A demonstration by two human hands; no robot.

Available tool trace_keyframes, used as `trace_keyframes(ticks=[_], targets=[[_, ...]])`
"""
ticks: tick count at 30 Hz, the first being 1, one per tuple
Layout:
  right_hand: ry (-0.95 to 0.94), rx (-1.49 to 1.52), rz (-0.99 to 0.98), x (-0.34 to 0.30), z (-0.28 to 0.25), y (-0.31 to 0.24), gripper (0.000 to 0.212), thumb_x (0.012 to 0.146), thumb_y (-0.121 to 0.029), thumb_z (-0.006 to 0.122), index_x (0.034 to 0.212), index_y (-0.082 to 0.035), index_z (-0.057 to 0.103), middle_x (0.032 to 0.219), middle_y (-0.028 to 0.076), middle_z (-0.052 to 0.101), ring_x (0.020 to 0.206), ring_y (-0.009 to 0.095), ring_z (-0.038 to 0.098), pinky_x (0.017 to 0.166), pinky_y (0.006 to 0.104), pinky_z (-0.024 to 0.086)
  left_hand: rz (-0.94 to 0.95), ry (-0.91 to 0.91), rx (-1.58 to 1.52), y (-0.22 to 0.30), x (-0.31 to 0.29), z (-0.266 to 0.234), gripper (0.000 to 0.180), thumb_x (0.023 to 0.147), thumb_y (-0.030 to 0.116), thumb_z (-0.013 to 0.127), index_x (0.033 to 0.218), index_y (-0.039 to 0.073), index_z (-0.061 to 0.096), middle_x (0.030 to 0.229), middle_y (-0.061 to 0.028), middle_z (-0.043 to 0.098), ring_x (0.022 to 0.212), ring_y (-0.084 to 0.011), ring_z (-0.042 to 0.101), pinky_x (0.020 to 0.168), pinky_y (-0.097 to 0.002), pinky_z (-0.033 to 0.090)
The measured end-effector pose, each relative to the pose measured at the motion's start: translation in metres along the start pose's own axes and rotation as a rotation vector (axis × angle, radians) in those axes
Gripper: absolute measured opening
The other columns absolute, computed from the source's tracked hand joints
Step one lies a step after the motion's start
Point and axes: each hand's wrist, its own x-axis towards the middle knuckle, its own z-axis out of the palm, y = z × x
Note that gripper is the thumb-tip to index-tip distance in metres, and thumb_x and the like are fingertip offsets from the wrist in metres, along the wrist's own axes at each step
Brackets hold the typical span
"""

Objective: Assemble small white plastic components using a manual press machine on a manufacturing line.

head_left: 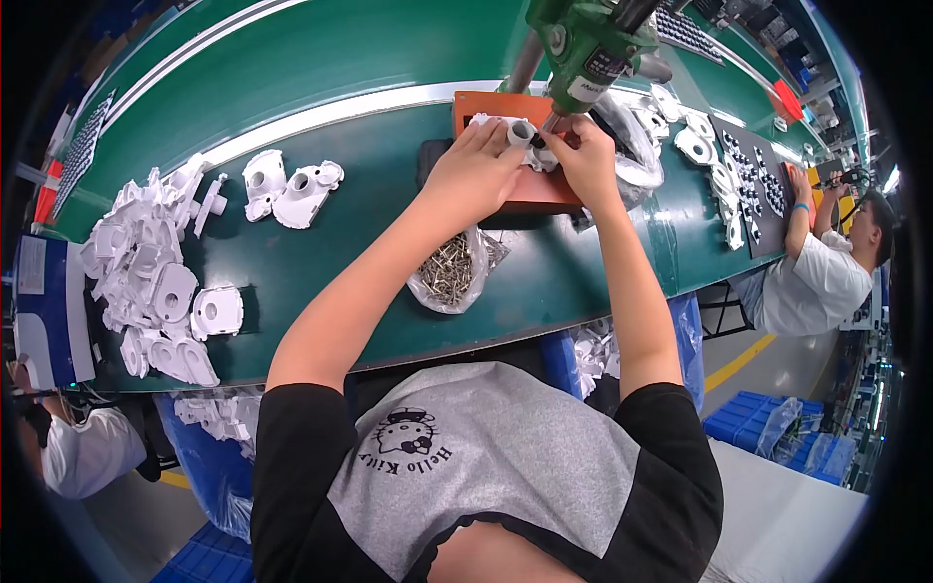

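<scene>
A white plastic housing with a round tube lies on an orange block, beneath a green machine head. My left hand grips the housing's left side, its fingers laid over the top and its thumb by the tube. At the other side, my right hand is closed, thumb and fingertips pinched at a small black part beside the tube. The machine's thin metal tip reaches down close to those fingertips. The fingers partly hide the housing and the black part.
An open plastic bag of screws sits in front of the block. White housings are heaped at the left, with two more nearer the middle. Further right lie a clear bag, more housings and a dark mat; a co-worker sits there.
</scene>
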Motion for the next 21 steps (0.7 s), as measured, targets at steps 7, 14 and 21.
trace_keyframes(ticks=[7,14,21], targets=[[-0.044,0.044,-0.024,-0.007,-0.005,0.013,0.014,0.076,-0.005,0.067,0.087,0.002,0.063,0.076,0.004,0.058,0.061,0.008,0.049,0.057,0.0228,0.041,-0.034,-0.100,0.006,0.004,0.000,-0.012,0.055,0.083,0.039,0.058,0.120,0.000,0.049,0.127,-0.0281,0.046,0.125,-0.0370,0.040,0.107,-0.0423,0.028],[0.018,-0.235,-0.315,-0.032,-0.004,0.004,0.032,0.077,-0.002,0.059,0.109,-0.004,0.060,0.102,0.011,0.051,0.092,0.024,0.051,0.076,0.0292,0.043,0.005,-0.124,0.028,0.010,0.000,-0.013,0.074,0.068,0.045,0.071,0.122,0.001,0.046,0.129,-0.0259,0.045,0.126,-0.0381,0.038,0.107,-0.0445,0.026],[-0.035,-0.526,-0.275,-0.046,-0.002,-0.015,0.043,0.076,-0.011,0.057,0.118,-0.007,0.055,0.121,0.013,0.047,0.109,0.031,0.044,0.091,0.0411,0.035,-0.010,-0.122,-0.003,0.008,0.003,-0.013,0.071,0.065,0.040,0.074,0.120,0.002,0.048,0.128,-0.0254,0.047,0.125,-0.0383,0.040,0.107,-0.0453,0.028]])
